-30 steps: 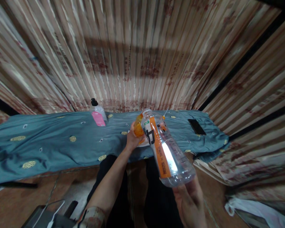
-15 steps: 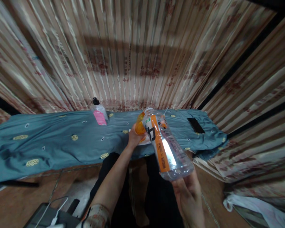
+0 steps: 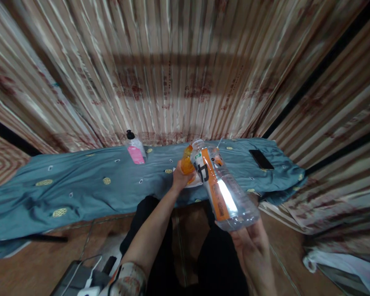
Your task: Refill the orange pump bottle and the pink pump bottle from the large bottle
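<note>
My right hand (image 3: 249, 246) grips the base of a large clear plastic bottle (image 3: 231, 197) with an orange and white label. The bottle is tilted, its uncapped-looking neck pointing away from me and to the left. Close to that neck, my left hand (image 3: 181, 177) is closed around a small amber bottle (image 3: 188, 161), or a similar orange vessel. I cannot tell whether the two touch. Under my left hand lies a white and orange packet or sheet (image 3: 197, 181), partly hidden by the hand and the big bottle.
A teal cloth (image 3: 89, 176) covers the long bench. On it stand a pump bottle (image 3: 136, 149) with a pink label, at left, and a black phone (image 3: 261, 159) lying at right. A striped curtain (image 3: 179, 70) hangs behind. A dark box (image 3: 75, 273) with white cables sits lower left.
The whole view has shifted, so things appear slightly farther right. Both hands keep their holds, and the large bottle stays tilted near the amber one.
</note>
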`<state>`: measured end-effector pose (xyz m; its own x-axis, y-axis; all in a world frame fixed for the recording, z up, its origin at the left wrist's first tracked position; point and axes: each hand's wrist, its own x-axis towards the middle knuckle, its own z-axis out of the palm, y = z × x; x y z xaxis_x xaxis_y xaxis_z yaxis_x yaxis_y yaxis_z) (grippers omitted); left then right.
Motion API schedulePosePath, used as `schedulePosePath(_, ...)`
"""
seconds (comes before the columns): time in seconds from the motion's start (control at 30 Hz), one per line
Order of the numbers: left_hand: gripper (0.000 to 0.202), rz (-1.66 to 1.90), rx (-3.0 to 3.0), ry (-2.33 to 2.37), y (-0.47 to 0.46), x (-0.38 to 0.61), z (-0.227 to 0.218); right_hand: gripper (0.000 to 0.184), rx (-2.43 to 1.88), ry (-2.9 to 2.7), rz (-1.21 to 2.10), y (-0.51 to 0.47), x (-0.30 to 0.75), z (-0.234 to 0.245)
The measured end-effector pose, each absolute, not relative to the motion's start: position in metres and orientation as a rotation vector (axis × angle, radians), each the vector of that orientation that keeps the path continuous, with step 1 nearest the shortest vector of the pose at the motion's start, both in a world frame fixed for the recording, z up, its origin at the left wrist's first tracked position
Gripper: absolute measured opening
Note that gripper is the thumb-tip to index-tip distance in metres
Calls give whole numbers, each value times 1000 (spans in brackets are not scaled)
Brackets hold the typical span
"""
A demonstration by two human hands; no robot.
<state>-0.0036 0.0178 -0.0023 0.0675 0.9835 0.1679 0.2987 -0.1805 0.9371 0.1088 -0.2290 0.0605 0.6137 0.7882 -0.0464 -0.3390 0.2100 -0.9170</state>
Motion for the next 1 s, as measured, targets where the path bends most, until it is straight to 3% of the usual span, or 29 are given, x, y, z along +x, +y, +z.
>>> schedulePosePath(0.73,47,1137,1544,1241,16,2,-1,62,-1128,-487,770,-232,105,57)
schedulePosePath(1.0,57,1251,1486,1175,22,5,-17,60,-1095,-499,776,-233,107,55)
